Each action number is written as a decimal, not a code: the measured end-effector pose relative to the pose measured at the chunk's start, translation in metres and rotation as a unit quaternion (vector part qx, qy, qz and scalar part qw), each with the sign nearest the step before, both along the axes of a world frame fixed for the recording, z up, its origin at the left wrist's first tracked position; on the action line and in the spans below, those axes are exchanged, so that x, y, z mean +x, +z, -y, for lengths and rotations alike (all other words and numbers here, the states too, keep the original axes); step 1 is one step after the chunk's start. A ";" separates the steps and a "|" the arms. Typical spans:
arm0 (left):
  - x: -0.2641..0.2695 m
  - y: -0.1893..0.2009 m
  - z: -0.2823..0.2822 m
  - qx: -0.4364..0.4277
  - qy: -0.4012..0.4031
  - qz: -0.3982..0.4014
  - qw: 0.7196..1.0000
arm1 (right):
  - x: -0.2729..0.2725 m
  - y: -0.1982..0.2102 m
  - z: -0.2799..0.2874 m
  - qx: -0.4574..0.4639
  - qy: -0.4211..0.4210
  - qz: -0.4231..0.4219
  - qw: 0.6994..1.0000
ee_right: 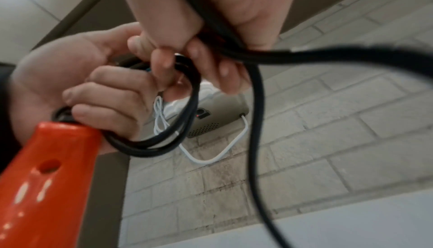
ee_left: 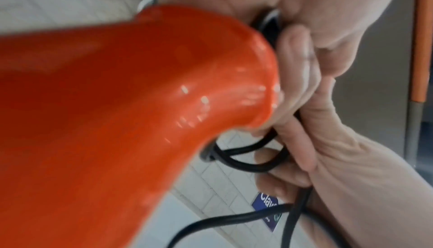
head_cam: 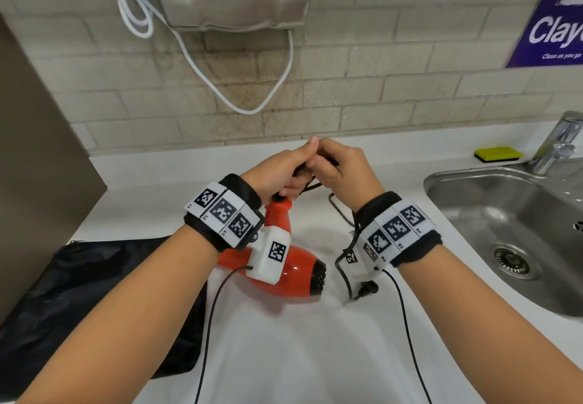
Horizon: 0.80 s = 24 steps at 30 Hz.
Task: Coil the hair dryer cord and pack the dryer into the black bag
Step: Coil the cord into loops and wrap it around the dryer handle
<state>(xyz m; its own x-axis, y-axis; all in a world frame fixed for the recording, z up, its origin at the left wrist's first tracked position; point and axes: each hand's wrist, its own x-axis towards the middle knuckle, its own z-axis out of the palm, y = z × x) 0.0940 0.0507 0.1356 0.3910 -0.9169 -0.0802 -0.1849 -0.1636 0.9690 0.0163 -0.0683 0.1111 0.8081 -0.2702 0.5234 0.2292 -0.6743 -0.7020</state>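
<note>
Two loops of thin black cord (ee_right: 164, 141) are gathering in my left hand (head_cam: 277, 173) above the glossy orange plastic dryer (head_cam: 293, 264); my right hand (head_cam: 340, 167) is pinching slack, feeding another turn so nothing unravels.

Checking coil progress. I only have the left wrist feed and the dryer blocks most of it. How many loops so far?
Observer: The right wrist view shows two or three loops of cord gathered in the left hand, at the handle end of the hair dryer.
Operator: Plug end free?
Observer: Yes. The plug lies on the counter below the right hand, which grips the cord, so a loose length is not yet coiled.
Operator: Bag?
Observer: The black bag lies flat on the counter, left of the hair dryer. I cannot tell whether it is unzipped.
</note>
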 end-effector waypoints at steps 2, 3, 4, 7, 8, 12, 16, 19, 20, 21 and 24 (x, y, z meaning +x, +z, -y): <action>0.004 -0.001 -0.002 -0.019 0.016 -0.020 0.999 | -0.001 -0.005 0.001 0.016 0.033 -0.015 0.999; 0.005 -0.002 -0.003 -0.024 0.020 -0.021 0.999 | -0.001 -0.008 0.001 0.016 0.037 -0.017 0.999; 0.005 -0.002 -0.004 -0.026 0.019 -0.018 0.999 | -0.001 -0.011 0.000 0.016 0.034 -0.018 0.999; 0.006 -0.004 -0.006 -0.027 0.014 0.002 1.000 | 0.001 -0.014 -0.001 0.033 0.013 -0.024 0.999; 0.005 -0.004 -0.005 -0.030 0.019 0.000 0.999 | 0.001 -0.013 -0.001 0.042 0.006 -0.024 0.999; 0.004 -0.008 -0.003 -0.064 0.063 -0.015 0.996 | 0.005 -0.011 -0.001 0.082 -0.017 -0.010 0.996; 0.003 -0.015 -0.004 -0.096 0.098 -0.018 0.990 | 0.008 -0.012 -0.005 0.088 -0.028 0.003 0.996; 0.005 -0.018 -0.005 -0.109 0.114 -0.007 0.987 | 0.004 -0.014 -0.007 0.044 -0.040 0.001 0.998; 0.006 -0.018 -0.006 -0.114 0.125 -0.007 0.986 | 0.003 -0.016 -0.006 0.016 -0.043 -0.006 0.999; 0.007 -0.019 -0.006 -0.122 0.137 -0.012 0.983 | 0.002 -0.020 -0.004 -0.017 -0.046 -0.023 0.998; 0.011 -0.020 -0.008 -0.141 0.163 -0.032 0.976 | -0.002 -0.037 0.006 -0.115 -0.079 -0.137 0.981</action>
